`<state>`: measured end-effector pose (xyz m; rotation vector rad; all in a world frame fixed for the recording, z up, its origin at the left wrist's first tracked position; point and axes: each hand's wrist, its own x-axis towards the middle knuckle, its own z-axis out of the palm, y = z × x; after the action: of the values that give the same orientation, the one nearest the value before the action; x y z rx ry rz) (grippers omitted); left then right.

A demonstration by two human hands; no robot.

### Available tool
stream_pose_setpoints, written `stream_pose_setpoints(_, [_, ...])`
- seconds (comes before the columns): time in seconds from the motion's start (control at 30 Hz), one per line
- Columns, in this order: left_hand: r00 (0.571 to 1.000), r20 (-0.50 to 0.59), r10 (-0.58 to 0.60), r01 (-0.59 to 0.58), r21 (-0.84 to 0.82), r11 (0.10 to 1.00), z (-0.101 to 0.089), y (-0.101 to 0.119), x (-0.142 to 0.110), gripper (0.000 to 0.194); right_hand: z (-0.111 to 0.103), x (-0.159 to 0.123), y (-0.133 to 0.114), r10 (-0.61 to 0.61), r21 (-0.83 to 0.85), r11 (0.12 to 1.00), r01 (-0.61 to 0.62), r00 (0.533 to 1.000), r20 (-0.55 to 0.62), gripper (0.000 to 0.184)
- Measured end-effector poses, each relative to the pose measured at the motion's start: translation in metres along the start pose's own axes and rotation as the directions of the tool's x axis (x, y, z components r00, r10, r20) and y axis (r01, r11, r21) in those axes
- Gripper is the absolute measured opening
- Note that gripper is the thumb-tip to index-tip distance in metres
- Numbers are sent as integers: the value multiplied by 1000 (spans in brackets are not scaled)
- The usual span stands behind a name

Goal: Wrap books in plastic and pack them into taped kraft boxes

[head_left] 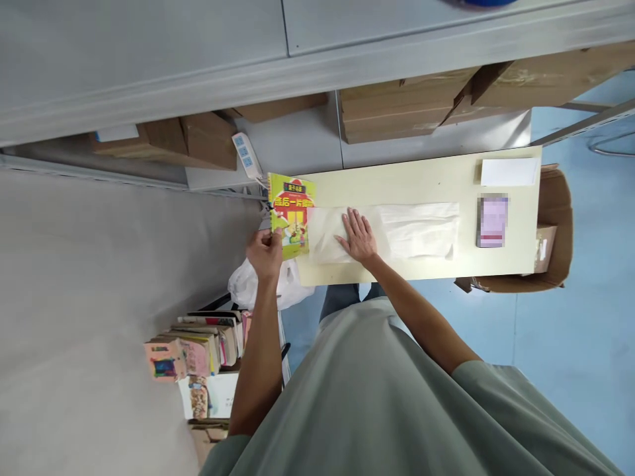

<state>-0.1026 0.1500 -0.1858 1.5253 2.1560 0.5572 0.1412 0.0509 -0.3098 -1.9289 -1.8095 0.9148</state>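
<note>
A children's picture book (292, 231) with a yellow-green and red cover is at the left end of the table. My left hand (265, 253) pinches its left edge near the lower corner. The book's right side meets the end of a long, thin white sheet (421, 228), wrinkled at its right part; whether it is paper or plastic I cannot tell. On the smooth left part of this sheet, my right hand (360, 237) lies flat with fingers spread. It holds nothing.
The pale yellow table (387, 186) bears a blurred purple item (493, 221) and a white card (509, 172). An open cardboard box (560, 228) stands right. Stacked books (208, 344) and a white plastic bag (290, 289) are lower left. A power strip (247, 155) lies on the shelf behind.
</note>
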Motion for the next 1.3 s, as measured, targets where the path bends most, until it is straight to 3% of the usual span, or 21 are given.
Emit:
stream_pose_setpoints(0.13, [991,-125,48,-58,-80,995,-37,25,-22,32,-12,6,-5,12,160,987,-18,999,41,87])
stream_pose_setpoints(0.23, [998,-53,-36,18,-316,949,-34,44,-41,41,-33,7,-4,93,398,911,-107,994,55,89])
stream_pose_setpoints(0.33, [975,209,-73,179,-551,815,-1,63,-66,51,-63,-8,12,179,700,690,-183,981,79,86])
stream_pose_setpoints(0.4, [914,404,-36,289,-588,755,33,76,-85,57,-86,-30,33,231,822,528,-215,967,105,80])
stream_pose_setpoints(0.47, [835,550,-1,355,-538,765,72,87,-107,62,-109,-58,61,306,863,449,-231,947,95,71])
stream_pose_setpoints(0.53, [768,640,12,365,-454,813,109,96,-128,67,-128,-90,91,378,850,472,-233,925,44,62])
stream_pose_setpoints(0.63, [698,716,22,347,-366,863,154,103,-154,68,-147,-130,130,452,735,614,-288,891,-29,52])
stream_pose_setpoints(0.77, [639,768,45,310,-311,898,187,100,-170,60,-153,-154,163,501,510,769,-384,859,-109,43])
stream_pose_setpoints(1.0, [742,670,-7,176,-184,967,207,75,-160,37,-128,-142,171,432,182,898,-402,885,-176,42])
stream_pose_setpoints(1.1, [741,671,-34,217,-191,957,211,70,-156,39,-121,-139,171,430,124,902,-413,881,-198,40])
stream_pose_setpoints(1.3, [694,720,10,241,-246,939,204,70,-149,42,-126,-144,167,457,127,889,-440,865,-206,37])
